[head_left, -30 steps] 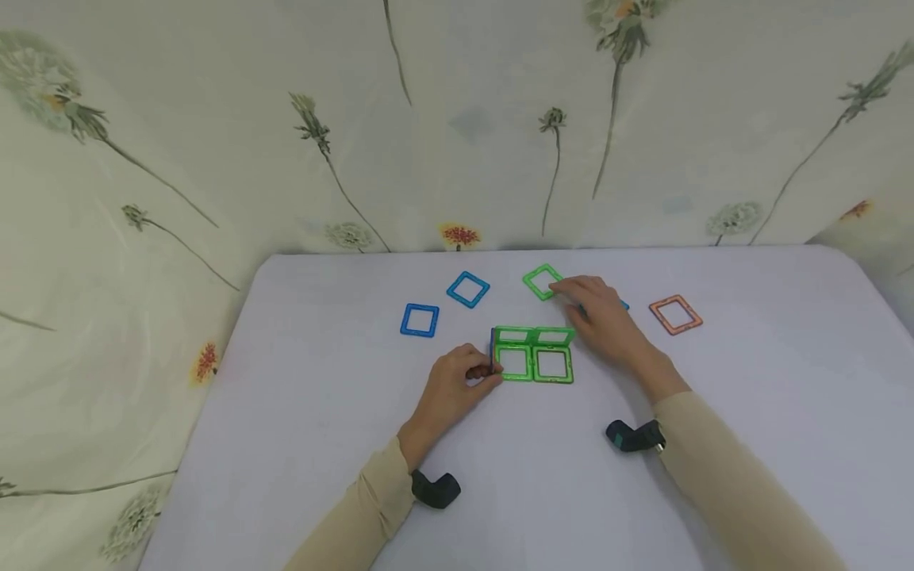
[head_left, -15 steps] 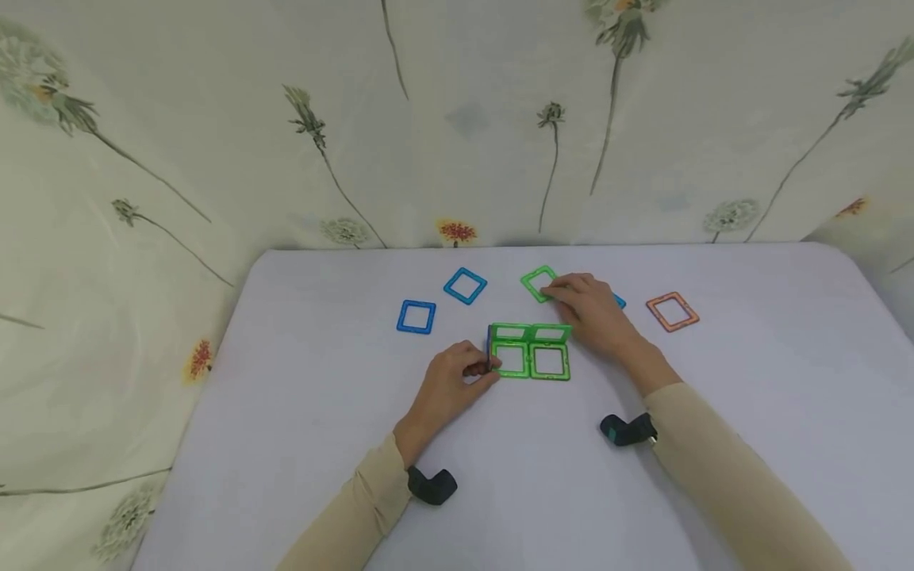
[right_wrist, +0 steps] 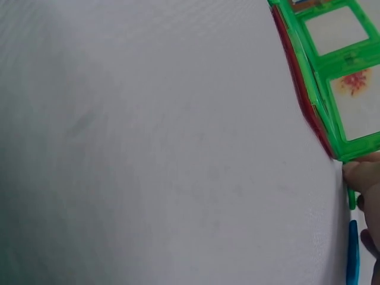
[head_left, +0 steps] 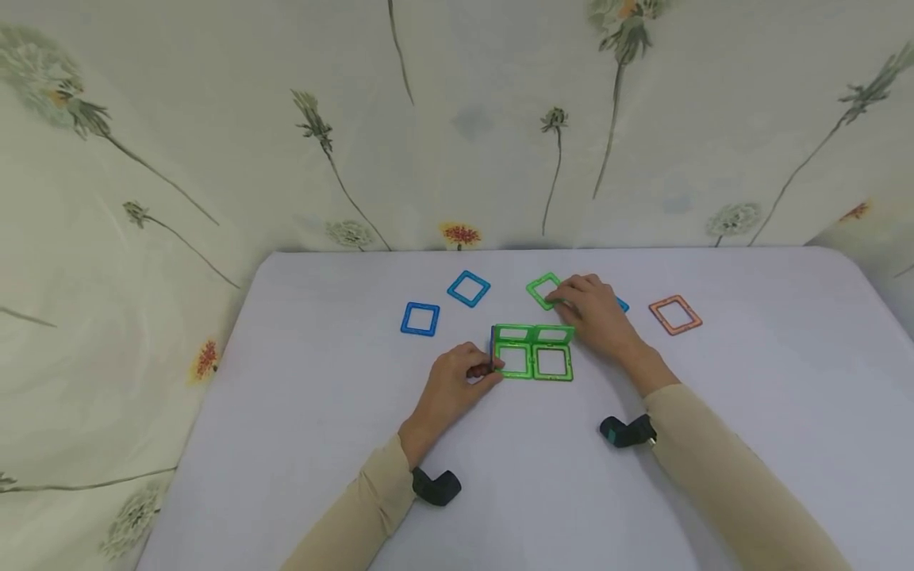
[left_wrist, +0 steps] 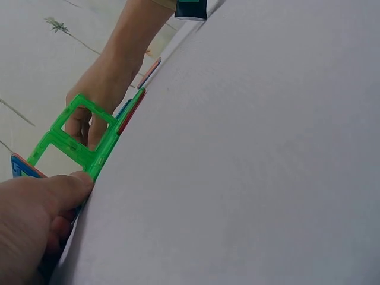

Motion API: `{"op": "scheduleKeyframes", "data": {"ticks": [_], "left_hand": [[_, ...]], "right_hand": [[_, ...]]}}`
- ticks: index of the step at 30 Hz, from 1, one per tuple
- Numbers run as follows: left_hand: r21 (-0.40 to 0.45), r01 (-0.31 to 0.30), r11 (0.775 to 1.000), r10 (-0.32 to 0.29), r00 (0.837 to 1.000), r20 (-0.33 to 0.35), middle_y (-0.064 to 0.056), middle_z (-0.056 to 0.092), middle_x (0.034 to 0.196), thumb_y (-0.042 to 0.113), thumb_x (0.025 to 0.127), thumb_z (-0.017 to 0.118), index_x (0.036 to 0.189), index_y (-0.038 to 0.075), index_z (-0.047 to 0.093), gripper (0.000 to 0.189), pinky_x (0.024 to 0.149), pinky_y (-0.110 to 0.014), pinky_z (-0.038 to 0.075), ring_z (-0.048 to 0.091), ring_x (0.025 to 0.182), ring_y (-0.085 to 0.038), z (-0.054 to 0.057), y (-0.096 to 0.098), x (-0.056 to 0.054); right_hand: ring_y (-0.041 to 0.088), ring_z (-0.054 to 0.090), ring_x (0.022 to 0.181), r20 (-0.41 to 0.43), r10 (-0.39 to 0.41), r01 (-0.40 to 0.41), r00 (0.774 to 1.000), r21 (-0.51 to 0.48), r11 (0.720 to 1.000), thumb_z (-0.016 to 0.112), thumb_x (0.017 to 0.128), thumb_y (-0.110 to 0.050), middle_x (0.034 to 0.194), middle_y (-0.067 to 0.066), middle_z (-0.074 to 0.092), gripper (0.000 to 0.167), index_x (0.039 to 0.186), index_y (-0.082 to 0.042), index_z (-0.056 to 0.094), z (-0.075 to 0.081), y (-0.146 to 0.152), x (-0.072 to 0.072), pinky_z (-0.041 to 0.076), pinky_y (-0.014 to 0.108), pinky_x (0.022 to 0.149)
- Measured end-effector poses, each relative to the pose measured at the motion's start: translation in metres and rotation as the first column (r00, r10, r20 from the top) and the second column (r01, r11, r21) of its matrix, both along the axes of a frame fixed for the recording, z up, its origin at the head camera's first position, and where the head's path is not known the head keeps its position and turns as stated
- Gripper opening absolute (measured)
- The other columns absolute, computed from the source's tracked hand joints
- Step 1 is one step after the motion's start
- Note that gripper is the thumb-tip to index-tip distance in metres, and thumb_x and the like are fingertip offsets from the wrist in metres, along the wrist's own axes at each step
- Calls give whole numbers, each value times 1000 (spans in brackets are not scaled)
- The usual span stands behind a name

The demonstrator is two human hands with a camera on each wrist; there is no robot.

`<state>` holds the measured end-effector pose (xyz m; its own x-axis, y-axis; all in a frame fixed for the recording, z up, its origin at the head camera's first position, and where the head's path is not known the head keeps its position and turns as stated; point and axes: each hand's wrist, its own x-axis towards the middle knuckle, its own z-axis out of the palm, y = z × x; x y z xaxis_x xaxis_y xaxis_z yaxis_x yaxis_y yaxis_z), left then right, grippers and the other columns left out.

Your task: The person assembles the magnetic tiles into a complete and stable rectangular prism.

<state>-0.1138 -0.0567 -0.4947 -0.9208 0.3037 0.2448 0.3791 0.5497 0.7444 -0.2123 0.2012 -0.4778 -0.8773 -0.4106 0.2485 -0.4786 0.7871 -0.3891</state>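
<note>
Green square magnetic tiles form a small build in the middle of the table: two lie flat (head_left: 531, 363) and two stand upright (head_left: 534, 335) along their far edge. A blue magnetic tile (head_left: 493, 342) stands upright at the left end. My left hand (head_left: 451, 385) grips that end, its thumb on the green corner in the left wrist view. Red tile edges (right_wrist: 300, 89) show beneath the green in the right wrist view. Behind the build, my right hand (head_left: 600, 317) pinches a loose green magnetic tile (head_left: 537, 299) by its near right side; the fingers hide part of it.
Two blue tiles lie flat at the back left, one square-on (head_left: 405, 319) and one turned (head_left: 460, 299). Another blue tile (head_left: 624, 304) is mostly hidden behind my right hand. An orange tile (head_left: 688, 327) lies to the right. A flowered cloth (head_left: 428, 174) hangs behind the table.
The loose green tile has shifted slightly toward the build with my right hand, which has drawn a little nearer. My left hand stays at the build's left end.
</note>
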Motion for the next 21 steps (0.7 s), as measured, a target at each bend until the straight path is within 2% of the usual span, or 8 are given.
{"op": "scheduleKeyframes", "data": {"ticks": [6,10,16,21], "left_hand": [[14,-23,1000,23,1000,4,4,62,82,17,83,72,97,13,73,14,63,-15,46,54,71,-4,-1,4,-2],[13,-42,999,42,999,12,4,61,82,17,83,72,97,13,74,15,61,-14,44,52,70,-4,-2,6,-1],[20,-81,997,80,997,21,4,60,81,17,83,73,96,13,74,14,59,-14,43,51,69,-5,1,8,-1],[-4,-107,994,107,994,10,4,60,83,18,83,73,96,14,74,14,61,-14,44,52,72,-5,3,8,-2]], "right_hand": [[29,49,104,-1,-7,7,1000,-26,1000,63,90,-11,106,9,63,15,105,-12,67,-2,3,0,38,47,87],[28,49,104,16,-30,32,999,-143,989,61,92,-13,107,9,63,17,108,-10,66,-4,7,2,36,45,88],[20,50,100,1,-108,101,994,-352,930,56,95,-19,105,8,63,22,113,-9,63,1,16,6,37,36,85],[4,50,94,15,-163,152,987,-448,881,54,96,-22,103,6,62,25,116,-10,62,12,23,14,39,21,82]]}}
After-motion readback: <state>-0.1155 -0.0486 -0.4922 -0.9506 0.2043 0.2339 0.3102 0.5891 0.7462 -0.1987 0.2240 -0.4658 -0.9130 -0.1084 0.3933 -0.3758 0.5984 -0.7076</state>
